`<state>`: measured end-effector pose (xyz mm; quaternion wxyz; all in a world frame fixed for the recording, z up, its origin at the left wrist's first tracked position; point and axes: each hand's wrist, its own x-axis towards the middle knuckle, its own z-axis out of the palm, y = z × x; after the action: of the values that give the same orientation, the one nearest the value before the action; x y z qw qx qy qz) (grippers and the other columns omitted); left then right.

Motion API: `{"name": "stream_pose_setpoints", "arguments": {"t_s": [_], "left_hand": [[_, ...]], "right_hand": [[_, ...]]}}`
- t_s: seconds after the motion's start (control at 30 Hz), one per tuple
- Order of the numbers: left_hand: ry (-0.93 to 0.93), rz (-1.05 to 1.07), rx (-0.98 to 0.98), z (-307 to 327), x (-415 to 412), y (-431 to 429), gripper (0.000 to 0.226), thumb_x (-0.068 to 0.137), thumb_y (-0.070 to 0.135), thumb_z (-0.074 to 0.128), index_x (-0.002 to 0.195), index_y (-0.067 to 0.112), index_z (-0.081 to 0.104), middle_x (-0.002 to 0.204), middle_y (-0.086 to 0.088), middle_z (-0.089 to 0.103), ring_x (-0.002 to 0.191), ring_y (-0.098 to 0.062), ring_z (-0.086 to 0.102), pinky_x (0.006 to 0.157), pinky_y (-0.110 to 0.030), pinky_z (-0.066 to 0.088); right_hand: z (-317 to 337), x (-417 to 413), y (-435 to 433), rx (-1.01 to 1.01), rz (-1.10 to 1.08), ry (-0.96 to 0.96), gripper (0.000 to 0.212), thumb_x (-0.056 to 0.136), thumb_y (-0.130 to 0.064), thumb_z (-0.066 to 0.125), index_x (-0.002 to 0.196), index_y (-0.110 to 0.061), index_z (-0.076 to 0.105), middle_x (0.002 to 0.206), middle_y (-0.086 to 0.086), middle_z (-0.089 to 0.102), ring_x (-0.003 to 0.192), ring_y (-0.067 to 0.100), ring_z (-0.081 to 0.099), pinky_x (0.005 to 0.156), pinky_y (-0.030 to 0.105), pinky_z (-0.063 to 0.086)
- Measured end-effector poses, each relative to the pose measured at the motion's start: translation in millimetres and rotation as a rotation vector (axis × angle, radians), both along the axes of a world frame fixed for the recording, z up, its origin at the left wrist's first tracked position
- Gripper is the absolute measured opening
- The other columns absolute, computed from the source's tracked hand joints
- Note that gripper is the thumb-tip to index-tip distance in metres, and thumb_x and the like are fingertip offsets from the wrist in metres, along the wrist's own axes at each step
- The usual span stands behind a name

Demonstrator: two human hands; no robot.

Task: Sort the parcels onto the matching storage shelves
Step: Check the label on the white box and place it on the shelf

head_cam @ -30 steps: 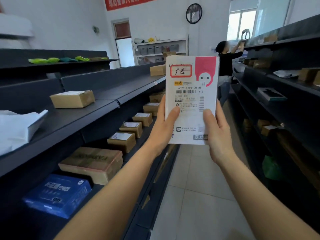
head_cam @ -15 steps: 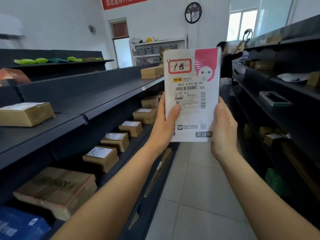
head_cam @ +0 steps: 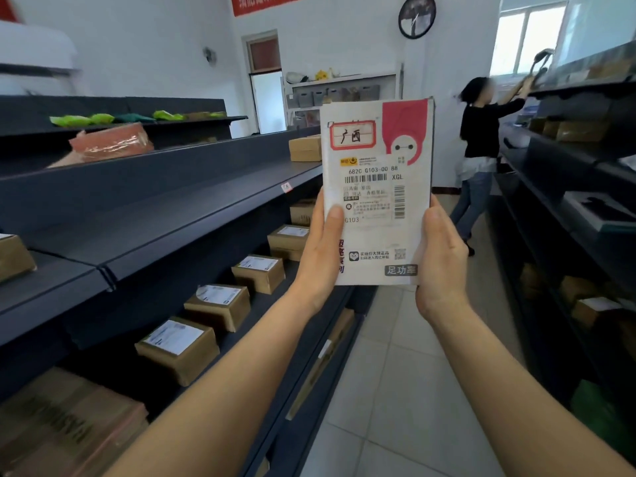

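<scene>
Head view shows my left hand (head_cam: 318, 259) and right hand (head_cam: 442, 259) clamped on the lower edges of the parcel (head_cam: 377, 191) upright between them; it looks flat, light, fairly stiff, best pinched by its 2 sides.

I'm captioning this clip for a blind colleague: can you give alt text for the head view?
Both hands, left hand and right hand, hold a white parcel upright, shipping label facing the camera, in an aisle between dark shelves. Brown boxes line the lower left shelf.
</scene>
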<state>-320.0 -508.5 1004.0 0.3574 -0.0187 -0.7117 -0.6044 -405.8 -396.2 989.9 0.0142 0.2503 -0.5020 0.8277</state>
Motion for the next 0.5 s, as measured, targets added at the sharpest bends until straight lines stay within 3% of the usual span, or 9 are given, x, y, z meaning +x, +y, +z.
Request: {"name": "stream_pose_setpoints", "arguments": {"t_s": [0.07,0.13,0.27,0.4,0.5], "left_hand": [[-0.004,0.022,0.009,-1,-18,-23,0.042,0.104,0.035,0.028,0.145,0.023,0.031,0.137,-0.005,0.057,0.121,-0.017,0.060,0.098,-0.038,0.052],[0.016,0.044,-0.001,0,-33,-45,0.043,0.105,0.032,0.027,0.146,0.021,0.030,0.138,-0.005,0.056,0.120,-0.016,0.060,0.096,-0.031,0.053],[0.040,0.076,0.013,7,-62,-94,0.043,0.105,0.032,0.028,0.146,0.021,0.031,0.136,-0.005,0.058,0.119,-0.017,0.061,0.096,-0.032,0.053],[0.037,0.097,-0.032,16,-92,-135,0.044,0.105,0.035,0.028,0.146,0.023,0.031,0.138,-0.003,0.057,0.121,-0.016,0.060,0.101,-0.037,0.050],[0.029,0.116,-0.050,20,-113,-158,0.043,0.105,0.035,0.027,0.146,0.024,0.031,0.137,-0.001,0.057,0.120,-0.013,0.060,0.101,-0.035,0.050]], "right_hand": [[1,-17,-23,-0.012,0.015,-0.014,0.035,0.096,-0.037,0.047,0.128,-0.030,0.061,0.139,0.002,0.060,0.121,0.015,0.062,0.100,0.039,0.053],[1,-33,-48,-0.030,0.042,-0.006,0.037,0.098,-0.034,0.047,0.132,-0.026,0.060,0.134,0.003,0.064,0.120,0.016,0.063,0.094,0.034,0.056],[8,-64,-98,-0.058,0.063,0.004,0.040,0.102,-0.026,0.046,0.139,-0.014,0.054,0.122,0.003,0.068,0.095,0.004,0.071,0.072,0.017,0.056],[15,-94,-140,-0.076,0.077,0.004,0.034,0.102,-0.029,0.047,0.135,-0.024,0.055,0.121,-0.002,0.069,0.096,0.005,0.071,0.073,0.018,0.056],[19,-118,-164,-0.075,0.109,0.009,0.026,0.103,-0.029,0.045,0.125,-0.033,0.058,0.106,-0.011,0.073,0.090,0.005,0.073,0.069,0.020,0.058]]}}
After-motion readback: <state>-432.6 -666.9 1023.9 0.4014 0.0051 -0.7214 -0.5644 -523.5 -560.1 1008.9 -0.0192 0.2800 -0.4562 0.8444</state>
